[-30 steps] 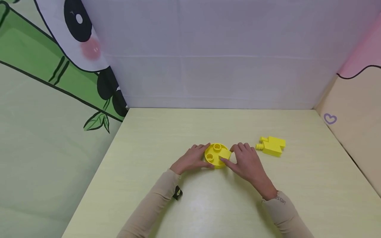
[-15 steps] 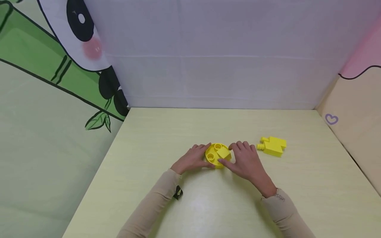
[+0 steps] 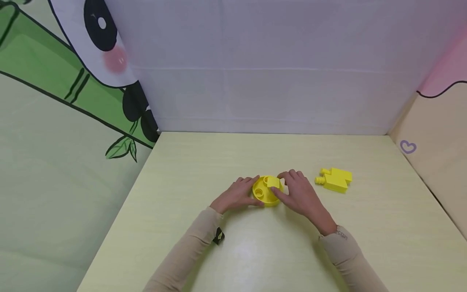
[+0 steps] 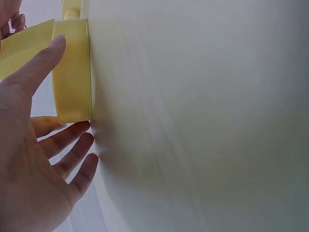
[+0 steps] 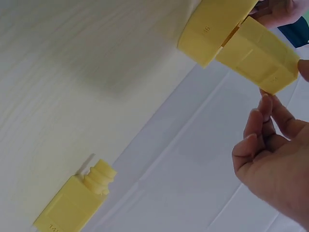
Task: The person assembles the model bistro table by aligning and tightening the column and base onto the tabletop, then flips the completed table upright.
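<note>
A round, shallow yellow base (image 3: 267, 199) with raised ring sockets stands on the table between both hands in the head view. My left hand (image 3: 238, 195) holds it from the left, thumb on the near rim and fingers round the far side. The thumb presses its side wall (image 4: 72, 82) in the left wrist view. My right hand (image 3: 300, 196) pinches a yellow block (image 3: 273, 182) between thumb and fingertips, over the base's far right part. In the right wrist view the block (image 5: 260, 55) stands right against the base's top, its lower end hidden; it overlaps one socket from above.
Two yellow blocks (image 3: 335, 179) with ridged pegs lie side by side on the table (image 3: 237, 154), right of my right hand. A pale cloth wall (image 3: 270, 97) rises behind the table, with printed panels at either side.
My right hand has shifted the block away from me and slightly left, from the base's right part to over its far socket. My left hand stays on the base.
</note>
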{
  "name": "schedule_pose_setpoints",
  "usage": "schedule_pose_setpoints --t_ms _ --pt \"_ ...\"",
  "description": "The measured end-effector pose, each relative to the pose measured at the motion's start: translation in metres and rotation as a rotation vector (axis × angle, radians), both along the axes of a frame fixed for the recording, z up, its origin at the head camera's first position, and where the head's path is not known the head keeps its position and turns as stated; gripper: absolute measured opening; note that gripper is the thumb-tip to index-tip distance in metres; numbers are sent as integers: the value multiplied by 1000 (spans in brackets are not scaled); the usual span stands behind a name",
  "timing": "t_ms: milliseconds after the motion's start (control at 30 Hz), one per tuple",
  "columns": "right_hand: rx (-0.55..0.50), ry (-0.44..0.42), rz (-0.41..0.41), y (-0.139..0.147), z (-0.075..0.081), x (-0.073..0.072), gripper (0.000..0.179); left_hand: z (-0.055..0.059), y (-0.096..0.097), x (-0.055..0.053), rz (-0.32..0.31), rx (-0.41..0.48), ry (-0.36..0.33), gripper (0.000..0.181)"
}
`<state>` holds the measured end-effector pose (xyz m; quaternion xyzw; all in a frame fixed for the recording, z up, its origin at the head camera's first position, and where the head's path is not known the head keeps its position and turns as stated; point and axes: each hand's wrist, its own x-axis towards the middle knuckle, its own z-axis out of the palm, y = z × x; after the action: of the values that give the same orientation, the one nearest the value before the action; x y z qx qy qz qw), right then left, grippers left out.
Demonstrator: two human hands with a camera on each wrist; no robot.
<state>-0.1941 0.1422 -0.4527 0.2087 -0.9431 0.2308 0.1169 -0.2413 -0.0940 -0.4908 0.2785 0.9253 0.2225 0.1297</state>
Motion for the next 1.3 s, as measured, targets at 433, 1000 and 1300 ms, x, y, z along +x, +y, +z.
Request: schedule_pose_setpoints --t_ms 433,1000,1300 --pt "-13 -53 -106 2 3 3 42 1 1 0 -9 -17 9 99" --pt "-24 -108 -107 12 5 0 49 -2 0 0 0 4 -11 100" --pt "-15 -124 -140 14 9 3 44 0 0 1 -2 -10 4 99"
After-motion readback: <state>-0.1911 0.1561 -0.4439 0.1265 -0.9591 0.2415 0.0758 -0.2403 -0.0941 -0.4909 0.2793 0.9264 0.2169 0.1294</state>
